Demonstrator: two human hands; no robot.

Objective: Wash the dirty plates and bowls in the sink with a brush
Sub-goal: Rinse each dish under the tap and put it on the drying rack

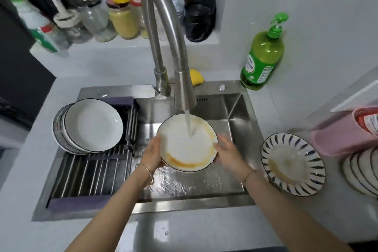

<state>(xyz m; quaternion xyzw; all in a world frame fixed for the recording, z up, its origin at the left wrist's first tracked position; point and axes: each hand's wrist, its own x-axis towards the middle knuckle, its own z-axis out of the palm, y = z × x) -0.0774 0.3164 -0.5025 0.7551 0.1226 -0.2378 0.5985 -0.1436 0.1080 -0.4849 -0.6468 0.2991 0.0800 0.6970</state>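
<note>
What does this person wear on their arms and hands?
No gloves and no sleeves in view: both forearms are bare. The left hand has a thin gold-coloured bangle at its wrist; the right hand has a thin bracelet too.

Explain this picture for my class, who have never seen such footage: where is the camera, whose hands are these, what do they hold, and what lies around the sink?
There is no machine here: a camera worn on a person's head looks down at their two hands. The left hand and right hand hold a white plate, smeared orange-yellow, under water running from the tap over the sink. Left, a stack of plates leans on a rack. Right, a striped dirty plate lies on the counter; a green soap bottle stands farther back. Neither hand holds a brush.
</note>
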